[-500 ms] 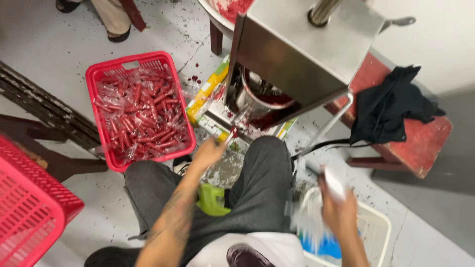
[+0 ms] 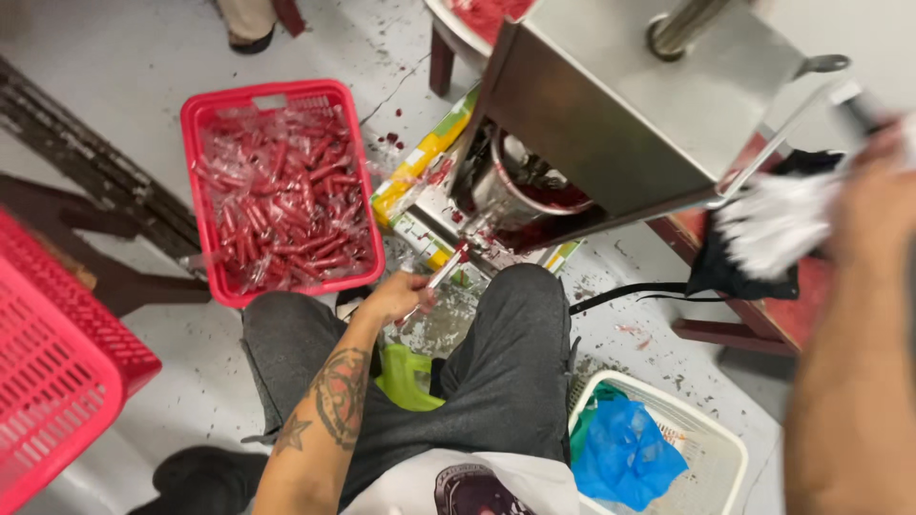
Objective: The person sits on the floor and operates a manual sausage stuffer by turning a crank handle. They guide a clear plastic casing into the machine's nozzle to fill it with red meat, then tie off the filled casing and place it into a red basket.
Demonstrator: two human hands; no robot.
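My left hand [image 2: 396, 296] reaches forward between my knees and holds a thin clear plastic tube [image 2: 444, 274] with red at its tip, just below the metal machine's [image 2: 630, 105] outlet and the steel pot [image 2: 520, 195] of dark red liquid. My right hand [image 2: 873, 205] is raised at the far right, blurred, gripping a bunch of white plastic bags [image 2: 778, 224]. A red basket [image 2: 202, 191] full of sealed red-filled tubes sits on the floor to the left of my left hand.
A second red basket [image 2: 57, 381] lies at the left edge. A white basket [image 2: 711, 443] holding a blue bag [image 2: 625, 453] stands by my right knee. A black cloth lies on a red stool [image 2: 763, 315]. Cardboard [image 2: 425, 153] under the machine is splashed red. Someone's shoe [image 2: 250, 38] shows at top.
My right hand has risen from the white basket to the upper right, carrying white plastic bags. My left hand stays under the machine's outlet with the tube.
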